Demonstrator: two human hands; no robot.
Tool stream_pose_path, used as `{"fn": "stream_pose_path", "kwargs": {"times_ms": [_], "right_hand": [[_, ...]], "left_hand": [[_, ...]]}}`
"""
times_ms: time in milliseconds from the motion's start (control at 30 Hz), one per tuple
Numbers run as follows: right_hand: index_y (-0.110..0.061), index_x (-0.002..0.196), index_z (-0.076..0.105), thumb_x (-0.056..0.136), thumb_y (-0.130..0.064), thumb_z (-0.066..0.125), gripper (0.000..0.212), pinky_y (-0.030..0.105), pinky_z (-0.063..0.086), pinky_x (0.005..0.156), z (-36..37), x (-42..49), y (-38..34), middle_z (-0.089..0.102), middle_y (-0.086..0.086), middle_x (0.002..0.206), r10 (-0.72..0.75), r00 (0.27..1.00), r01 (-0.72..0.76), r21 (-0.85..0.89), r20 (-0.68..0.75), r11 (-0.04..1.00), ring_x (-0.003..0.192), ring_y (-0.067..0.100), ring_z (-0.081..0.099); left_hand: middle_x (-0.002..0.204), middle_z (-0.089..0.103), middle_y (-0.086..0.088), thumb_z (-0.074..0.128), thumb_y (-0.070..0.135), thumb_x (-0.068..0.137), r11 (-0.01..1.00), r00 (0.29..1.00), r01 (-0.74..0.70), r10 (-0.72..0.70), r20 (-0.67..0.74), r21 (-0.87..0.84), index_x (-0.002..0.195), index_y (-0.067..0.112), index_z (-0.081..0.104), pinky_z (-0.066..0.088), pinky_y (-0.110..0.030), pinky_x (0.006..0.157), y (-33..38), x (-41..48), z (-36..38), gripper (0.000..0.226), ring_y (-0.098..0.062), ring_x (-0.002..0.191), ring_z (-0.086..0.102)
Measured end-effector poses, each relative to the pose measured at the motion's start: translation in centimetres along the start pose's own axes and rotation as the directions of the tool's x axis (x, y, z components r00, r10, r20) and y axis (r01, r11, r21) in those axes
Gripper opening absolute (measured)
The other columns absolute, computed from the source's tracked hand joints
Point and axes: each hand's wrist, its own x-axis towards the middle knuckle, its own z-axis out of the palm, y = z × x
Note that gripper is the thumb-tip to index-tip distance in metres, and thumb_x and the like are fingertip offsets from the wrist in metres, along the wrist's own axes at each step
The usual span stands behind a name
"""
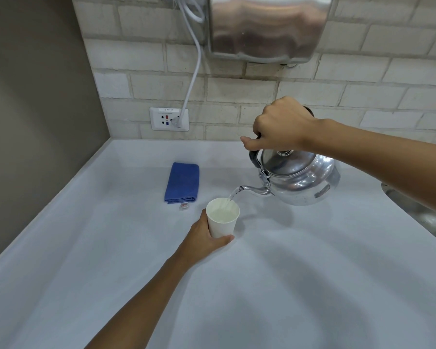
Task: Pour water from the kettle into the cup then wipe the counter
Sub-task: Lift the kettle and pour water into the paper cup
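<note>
Right now the kettle (297,177), a shiny metal one with a domed lid and a thin curved spout, hangs tilted above the bench (262,285), toward its back right part. A clear stream of water (231,196) runs from the spout tip down into the cup (223,217). That cup is plain white paper, standing upright on the bench near its middle, with water already showing well up inside it.

My right hand (282,124) is clenched around the kettle's dark handle from above, thumb pointing out to the left, so that grip is fully wrapped on the handle. My left hand (203,238) has its grip curled around the lower half of the cup, thumb across the front near the base, fingers hidden behind it.

A folded blue cloth (182,183) lies flat toward the back of the bench, to the left of the cup and apart from it, with a small tag at its near corner. On the brick wall behind sit a socket plate (168,119) with a white cable (194,79) plugged in, and a steel wall unit (267,26) above. A metal sink rim (420,212) shows at the right edge of the bench.
</note>
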Motion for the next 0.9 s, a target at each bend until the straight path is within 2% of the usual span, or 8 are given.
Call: {"fn": "stream_pose_path", "kwargs": {"times_ms": [100,333,467,900], "right_hand": [[-0.009,0.04,0.021,0.087,-0.042,0.046,0.062,0.022,0.013,0.046,0.0,0.0,0.0,0.018,0.003,0.037,-0.006,1.0,0.006,-0.005,-0.001,1.0,0.037,0.018,0.014],[-0.009,0.04,0.021,0.087,-0.042,0.045,0.062,0.022,0.012,0.046,0.0,0.0,-0.1,0.018,0.004,0.037,-0.002,1.0,0.002,-0.008,-0.001,1.0,0.037,0.018,0.014],[-0.009,0.04,0.021,0.087,-0.042,0.044,0.062,0.023,0.013,0.046,0.2,0.0,-0.1,0.018,0.004,0.037,-0.001,1.0,0.001,-0.004,0.001,1.0,0.037,0.019,0.015],[-0.011,0.041,0.018,0.088,-0.04,0.044,0.061,0.022,0.011,0.047,1.0,-0.3,-0.6,0.014,0.002,0.037,-0.013,1.0,0.013,0.019,-0.004,1.0,0.038,0.016,0.011]], "left_hand": [[0.121,0.051,0.016,0.08,0.045,0.063,1.0,1.0,-0.002,0.002,0.004,-0.009,0.129,0.036,0.033,0.043,-0.014,0.081,0.0,0.1,0.0,0.082,-0.004,0.106,0.053],[0.121,0.051,0.016,0.08,0.046,0.062,1.0,1.0,-0.006,0.006,0.005,-0.006,0.129,0.036,0.032,0.043,-0.015,0.082,-0.2,0.1,0.1,0.083,-0.006,0.108,0.052],[0.121,0.051,0.017,0.08,0.045,0.063,1.0,1.0,-0.008,0.008,0.002,-0.003,0.129,0.037,0.032,0.041,-0.01,0.079,-0.1,0.1,0.0,0.082,-0.005,0.107,0.052],[0.12,0.053,0.014,0.081,0.045,0.062,1.0,1.0,0.009,-0.009,-0.003,0.01,0.129,0.033,0.034,0.043,-0.02,0.083,0.1,0.0,0.0,0.083,-0.006,0.107,0.053]]}}
